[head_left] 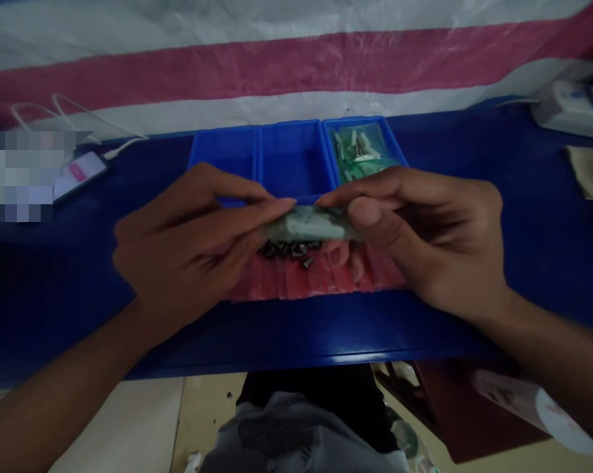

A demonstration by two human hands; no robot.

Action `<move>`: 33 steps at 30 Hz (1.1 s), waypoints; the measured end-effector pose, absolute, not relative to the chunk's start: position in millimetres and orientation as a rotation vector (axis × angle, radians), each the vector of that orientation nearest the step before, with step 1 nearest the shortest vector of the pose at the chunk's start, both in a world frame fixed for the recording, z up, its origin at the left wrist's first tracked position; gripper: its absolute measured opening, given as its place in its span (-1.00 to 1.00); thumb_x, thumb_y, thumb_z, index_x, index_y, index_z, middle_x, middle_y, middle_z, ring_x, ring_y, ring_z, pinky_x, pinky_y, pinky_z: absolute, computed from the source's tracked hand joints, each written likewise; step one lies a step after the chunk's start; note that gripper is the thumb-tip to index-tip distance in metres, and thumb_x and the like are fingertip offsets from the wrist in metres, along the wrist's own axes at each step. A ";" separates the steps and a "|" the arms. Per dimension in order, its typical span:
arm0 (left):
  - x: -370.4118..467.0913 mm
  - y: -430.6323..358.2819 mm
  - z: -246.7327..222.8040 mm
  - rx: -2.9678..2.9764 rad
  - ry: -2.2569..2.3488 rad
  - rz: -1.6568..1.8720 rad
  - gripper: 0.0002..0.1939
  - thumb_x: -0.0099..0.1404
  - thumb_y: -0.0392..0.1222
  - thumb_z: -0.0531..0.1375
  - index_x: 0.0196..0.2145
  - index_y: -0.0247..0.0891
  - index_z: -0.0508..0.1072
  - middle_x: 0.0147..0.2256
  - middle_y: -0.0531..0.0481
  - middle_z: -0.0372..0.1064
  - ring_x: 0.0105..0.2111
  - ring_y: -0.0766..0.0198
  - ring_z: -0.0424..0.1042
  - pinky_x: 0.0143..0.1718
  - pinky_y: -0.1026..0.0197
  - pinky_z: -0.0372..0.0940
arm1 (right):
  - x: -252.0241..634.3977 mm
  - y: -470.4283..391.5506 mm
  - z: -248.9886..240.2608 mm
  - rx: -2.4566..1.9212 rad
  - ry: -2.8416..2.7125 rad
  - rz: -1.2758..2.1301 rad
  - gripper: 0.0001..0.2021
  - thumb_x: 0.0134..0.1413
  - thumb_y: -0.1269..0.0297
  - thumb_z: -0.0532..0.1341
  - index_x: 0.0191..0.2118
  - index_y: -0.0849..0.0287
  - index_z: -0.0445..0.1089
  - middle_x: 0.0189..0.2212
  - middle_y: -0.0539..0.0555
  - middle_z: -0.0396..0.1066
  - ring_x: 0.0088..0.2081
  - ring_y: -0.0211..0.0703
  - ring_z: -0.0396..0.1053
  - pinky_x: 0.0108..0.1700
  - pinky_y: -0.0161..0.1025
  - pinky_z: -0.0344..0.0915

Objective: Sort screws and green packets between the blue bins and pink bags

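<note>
Between my two hands is a small clear plastic bag (309, 226) with white pieces in it, held up over the table's front part. My left hand (192, 236) pinches its left end, and my right hand (425, 230) grips the other end with thumb and fingers. Just beneath the bag, several small black screws (296, 249) lie in a loose pile. They rest on red plastic (296, 282) that looks folded or pleated, partly hidden by my hands. Behind, a blue bin (392, 141) at the right holds bags of white and green-tinted pieces.
Two more blue bins, a left one (226, 148) and a middle one (291, 157), adjoin it. A phone-like device (82, 172) with a white cable lies at left. A white power strip (572, 108) sits back right. A striped sheet (296, 62) hangs behind the blue table (296, 335).
</note>
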State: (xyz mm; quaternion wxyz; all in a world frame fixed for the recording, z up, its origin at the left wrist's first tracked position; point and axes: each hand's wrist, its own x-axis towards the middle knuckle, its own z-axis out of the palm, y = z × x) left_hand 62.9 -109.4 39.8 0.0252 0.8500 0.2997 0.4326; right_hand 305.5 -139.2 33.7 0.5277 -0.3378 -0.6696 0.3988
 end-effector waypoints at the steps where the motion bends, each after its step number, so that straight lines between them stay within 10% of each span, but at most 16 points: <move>1: 62.6 -109.5 39.6 2.574 0.960 1.340 -0.85 0.46 -0.21 0.41 -0.05 0.00 0.69 -0.14 0.16 0.66 -0.28 0.35 0.60 -0.30 0.28 0.49 | 306.7 -138.9 32.6 -0.802 -1.654 0.818 -0.90 0.43 0.35 0.32 -0.11 0.06 0.61 -0.42 -0.09 0.59 -0.44 -0.29 0.54 -0.40 -0.29 0.52; 6: 66.7 -106.5 36.5 1.959 1.090 1.336 -0.92 0.31 -0.10 0.52 -0.28 -0.04 0.72 -0.36 0.19 0.64 -0.43 0.36 0.58 -0.41 0.32 0.51 | 313.8 -132.9 22.6 -0.791 -1.917 0.213 -0.57 0.33 0.47 0.34 0.24 0.00 0.51 -0.05 0.09 0.50 -0.16 -0.13 0.51 -0.25 -0.16 0.57; 10: 71.3 -105.7 38.6 1.607 1.001 1.170 -0.76 0.16 -0.10 0.59 -0.21 -0.07 0.74 -0.40 0.13 0.65 -0.51 0.30 0.59 -0.46 0.31 0.55 | 311.6 -129.0 19.9 -0.730 -1.948 -0.082 -0.70 0.30 0.53 0.35 0.05 0.06 0.62 0.16 0.24 0.47 0.09 0.02 0.53 -0.19 -0.15 0.61; 18: 65.2 -100.0 45.3 1.570 0.966 1.151 -0.83 0.37 -0.06 0.43 -0.13 -0.13 0.73 -0.50 0.08 0.58 -0.54 0.36 0.54 -0.47 0.42 0.48 | 335.4 -88.7 19.6 -1.004 -1.606 0.103 -0.91 0.30 0.29 0.44 -0.12 -0.01 0.68 -0.26 0.01 0.67 -0.30 -0.12 0.58 -0.18 -0.13 0.54; 22: 62.0 -95.5 44.3 1.562 1.009 1.182 -0.81 0.36 -0.03 0.42 -0.19 -0.18 0.72 -0.52 0.06 0.56 -0.55 0.33 0.53 -0.47 0.37 0.49 | 359.0 -42.8 9.1 -1.315 -1.586 0.326 -0.71 0.27 0.03 0.40 -0.05 0.10 0.67 -0.39 0.07 0.61 -0.38 -0.05 0.54 -0.28 -0.11 0.50; 27: 58.8 -96.1 45.2 1.703 1.016 1.192 -0.82 0.41 -0.05 0.35 -0.18 -0.17 0.71 -0.52 0.07 0.57 -0.56 0.30 0.53 -0.47 0.32 0.50 | 362.6 -39.3 2.0 -1.291 -1.716 0.056 -0.52 0.30 -0.08 0.35 0.14 0.16 0.61 0.11 0.32 0.56 0.07 0.22 0.56 0.14 0.21 0.54; 33: 53.6 -92.3 39.8 2.228 1.107 1.272 -0.85 0.51 -0.17 0.26 -0.11 -0.10 0.68 -0.37 0.07 0.63 -0.39 0.26 0.60 -0.32 0.26 0.52 | 356.6 -62.3 -7.8 -1.162 -2.415 -0.053 -0.22 0.53 -0.25 -0.06 0.56 0.22 0.13 0.53 0.43 0.08 0.56 0.30 0.05 0.49 0.37 0.20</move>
